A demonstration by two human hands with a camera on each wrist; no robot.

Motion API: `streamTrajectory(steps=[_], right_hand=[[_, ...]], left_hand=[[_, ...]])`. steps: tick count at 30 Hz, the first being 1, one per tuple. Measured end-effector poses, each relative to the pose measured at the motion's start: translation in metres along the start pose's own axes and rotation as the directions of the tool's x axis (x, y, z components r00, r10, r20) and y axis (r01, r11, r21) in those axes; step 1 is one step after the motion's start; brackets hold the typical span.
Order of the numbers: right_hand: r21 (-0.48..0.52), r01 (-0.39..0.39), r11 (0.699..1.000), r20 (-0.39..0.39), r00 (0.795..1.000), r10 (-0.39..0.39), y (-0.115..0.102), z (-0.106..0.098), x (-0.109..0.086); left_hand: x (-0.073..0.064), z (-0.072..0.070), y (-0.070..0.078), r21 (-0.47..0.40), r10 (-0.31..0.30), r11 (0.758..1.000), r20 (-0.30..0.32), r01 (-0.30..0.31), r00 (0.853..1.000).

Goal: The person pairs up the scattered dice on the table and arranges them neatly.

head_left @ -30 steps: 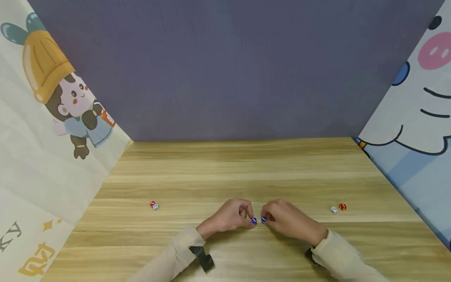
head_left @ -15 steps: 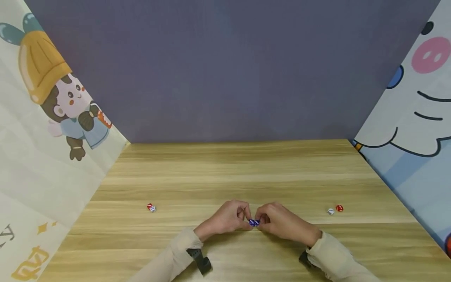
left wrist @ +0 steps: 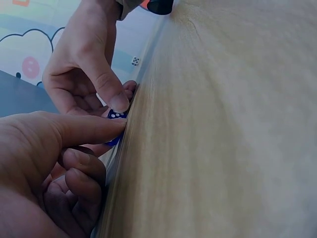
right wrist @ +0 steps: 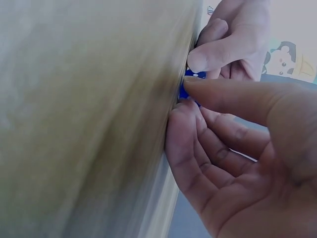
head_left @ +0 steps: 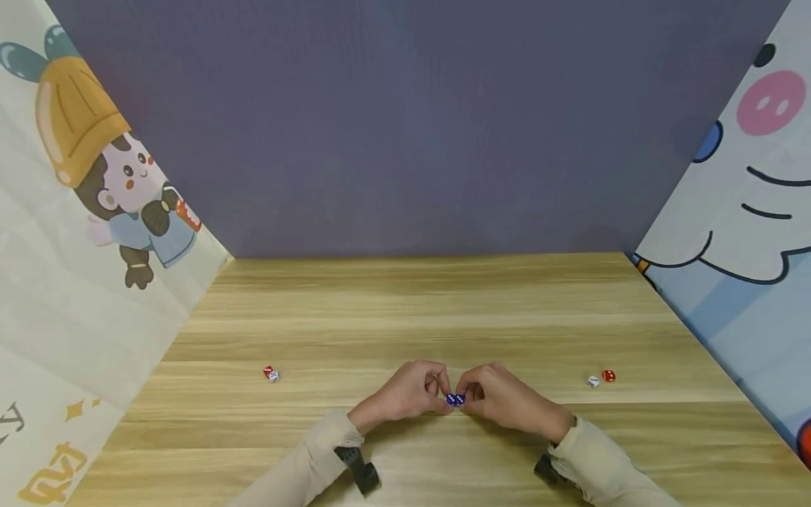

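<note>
Two blue dice with white pips sit side by side, touching, near the middle of the wooden table (head_left: pixel 418 303). My left hand (head_left: pixel 408 391) pinches the left blue die (head_left: pixel 451 400) between thumb and fingertip. From the other side, my right hand (head_left: pixel 507 398) pinches the right blue die (head_left: pixel 460 400) in the same way. Both wrist views show the dice down at the table surface, partly covered by the thumbs. In the left wrist view, a pipped face of one blue die (left wrist: pixel 117 114) shows between the two thumbs.
To the left lie a red die (head_left: pixel 268 370) and a white die (head_left: pixel 274 377), close together. Another white die (head_left: pixel 593 382) and red die (head_left: pixel 609 376) lie to the right. A dark grey panel (head_left: pixel 405 127) rises behind the table, with printed cloths at both sides.
A second ago the two blue dice were apart, one in each hand. The right hand has moved left, bringing its die against the other. Over the last half second the hands have stayed nearly still.
</note>
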State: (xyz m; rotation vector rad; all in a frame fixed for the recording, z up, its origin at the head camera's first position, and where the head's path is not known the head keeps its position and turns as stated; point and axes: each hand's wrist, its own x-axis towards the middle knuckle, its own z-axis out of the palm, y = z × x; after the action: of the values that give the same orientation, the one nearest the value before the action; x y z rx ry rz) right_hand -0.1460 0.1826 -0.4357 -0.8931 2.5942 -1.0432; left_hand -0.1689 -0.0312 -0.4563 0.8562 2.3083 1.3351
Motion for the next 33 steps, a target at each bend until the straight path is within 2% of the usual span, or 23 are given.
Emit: streamTrajectory(steps=[13, 26, 30, 33], right_hand=[[0.023, -0.025, 0.999, -0.018, 1.0, 0.025, -0.001, 0.002, -0.001], [0.002, -0.001, 1.0, -0.018, 1.0, 0.001, -0.004, 0.001, 0.0], [-0.011, -0.013, 1.0, -0.013, 1.0, 0.013, -0.004, -0.004, -0.005], [-0.005, -0.05, 0.999, -0.008, 0.999, 0.05, -0.006, -0.012, -0.013]], left_hand=[[-0.001, 0.002, 0.001, 0.008, -0.019, 1.0, -0.013, 0.019, 1.0], [-0.001, 0.0, 0.002, 0.022, -0.034, 0.999, -0.03, 0.035, 0.999], [-0.001, 0.001, 0.002, 0.016, -0.03, 0.999, -0.03, 0.03, 0.999], [-0.001, 0.001, 0.002, 0.01, -0.027, 1.0, -0.026, 0.027, 0.999]])
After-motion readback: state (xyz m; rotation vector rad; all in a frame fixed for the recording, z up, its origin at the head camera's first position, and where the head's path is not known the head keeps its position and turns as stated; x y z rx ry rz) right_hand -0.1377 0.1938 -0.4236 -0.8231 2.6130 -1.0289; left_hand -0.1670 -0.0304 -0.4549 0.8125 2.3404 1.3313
